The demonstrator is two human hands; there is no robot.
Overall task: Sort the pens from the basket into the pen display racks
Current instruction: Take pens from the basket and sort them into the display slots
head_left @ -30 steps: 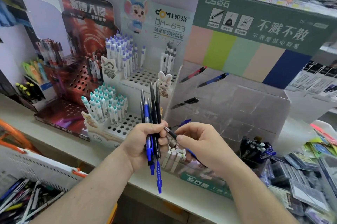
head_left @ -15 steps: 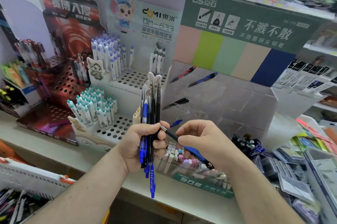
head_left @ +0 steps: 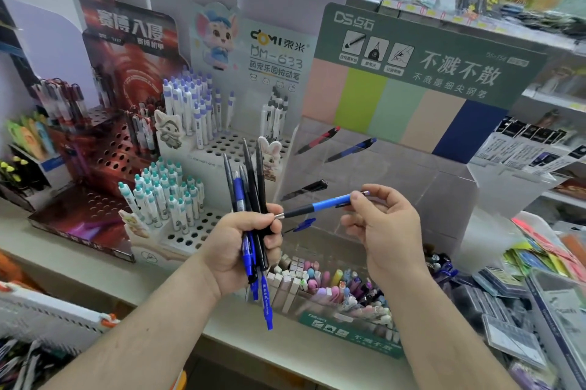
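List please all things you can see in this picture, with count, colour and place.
pen bundle: several, black and blue, upright in left hand
blue pen: one, blue with black grip, level between the hands
sample pens: about five, red, blue, black, stuck on clear rack
clear rack: one, transparent, centre right
white rack: one, white, tiered, with purple-capped, teal-capped and black-capped pens
red rack: one, dark red, left, few pens
green sign: one, green, above clear rack
eraser tray: one, pastel pieces, below the hands
basket: one, white with orange, lower left
shelf: one, pale, under racks
left hand: grips pen bundle
right hand: pinches blue pen's end
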